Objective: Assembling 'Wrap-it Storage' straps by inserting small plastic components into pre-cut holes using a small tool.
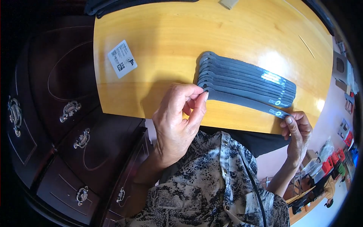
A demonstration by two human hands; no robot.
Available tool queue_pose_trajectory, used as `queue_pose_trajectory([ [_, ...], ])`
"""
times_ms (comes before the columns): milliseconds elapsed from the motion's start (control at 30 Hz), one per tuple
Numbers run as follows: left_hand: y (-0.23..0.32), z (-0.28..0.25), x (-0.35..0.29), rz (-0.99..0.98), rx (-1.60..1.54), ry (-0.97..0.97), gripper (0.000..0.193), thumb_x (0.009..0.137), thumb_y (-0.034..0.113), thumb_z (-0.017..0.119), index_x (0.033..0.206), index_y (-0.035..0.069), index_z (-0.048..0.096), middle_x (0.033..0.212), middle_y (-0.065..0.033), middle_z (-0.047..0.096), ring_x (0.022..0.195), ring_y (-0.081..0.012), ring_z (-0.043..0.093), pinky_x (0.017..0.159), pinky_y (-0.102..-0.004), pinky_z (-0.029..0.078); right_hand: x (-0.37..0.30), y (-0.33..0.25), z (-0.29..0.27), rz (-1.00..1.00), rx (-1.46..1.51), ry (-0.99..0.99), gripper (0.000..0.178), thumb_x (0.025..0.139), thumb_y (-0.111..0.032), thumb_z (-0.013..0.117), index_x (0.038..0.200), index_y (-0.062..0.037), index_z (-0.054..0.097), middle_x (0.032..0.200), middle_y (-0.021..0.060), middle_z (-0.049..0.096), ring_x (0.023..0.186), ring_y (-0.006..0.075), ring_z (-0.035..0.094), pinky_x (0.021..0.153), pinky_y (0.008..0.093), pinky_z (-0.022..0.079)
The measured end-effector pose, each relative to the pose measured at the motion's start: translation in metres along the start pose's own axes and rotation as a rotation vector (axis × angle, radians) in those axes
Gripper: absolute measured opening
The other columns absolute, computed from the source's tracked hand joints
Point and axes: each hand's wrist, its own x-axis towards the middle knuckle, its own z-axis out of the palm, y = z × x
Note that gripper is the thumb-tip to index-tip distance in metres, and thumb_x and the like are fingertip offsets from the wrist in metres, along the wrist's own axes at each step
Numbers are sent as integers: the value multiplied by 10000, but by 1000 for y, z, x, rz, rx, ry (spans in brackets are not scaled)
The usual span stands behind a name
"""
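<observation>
A long dark grey strap [242, 100] with pale print near one end is stretched along the near edge of the table. My left hand [176, 113] pinches its rounded left end between thumb and fingertips. At the other end, my right hand [298, 130] grips the strap's tip between thumb and fingers. Just beyond it lies a row of several similar grey straps [245, 70], overlapping side by side, their rounded ends at the left. Small holes show in some of those ends. The held strap runs close alongside the nearest one in the row.
A white printed label card [122, 59] lies on the left of the yellow wooden table [162, 34]. A thin stick [306, 47] is at the far right, a beige block [228, 3] at the far edge. Dark drawers [75, 155] stand left; another person [329, 191] is far right.
</observation>
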Motion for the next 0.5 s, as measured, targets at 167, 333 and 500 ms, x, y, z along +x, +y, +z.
queue_pose_trajectory([
  [167, 2, 0, -1, -56, -40, 2, 164, 788, -30, 695, 892, 27, 582, 751, -55, 593, 577, -88, 565, 498, -214, 454, 2, -1, -2, 20, 13, -9, 137, 857, -178, 684, 875, -58, 619, 667, 14, 632, 482, 35, 491, 425, 162, 339],
  [333, 5, 2, 0, -99, -5, -23, 151, 805, -16, 684, 895, 36, 575, 751, -53, 589, 576, -91, 564, 503, -228, 458, 4, 0, -4, 19, 0, 11, 141, 856, -183, 685, 870, -60, 617, 657, 11, 630, 463, 33, 485, 405, 159, 325],
  [500, 20, 3, 2, -199, 51, -26, 177, 803, -42, 693, 906, 21, 564, 763, 14, 561, 662, -24, 493, 602, -169, 415, 5, -6, -2, 68, -2, 21, 129, 856, -163, 684, 851, -51, 621, 648, 18, 627, 443, 32, 474, 388, 163, 323],
])
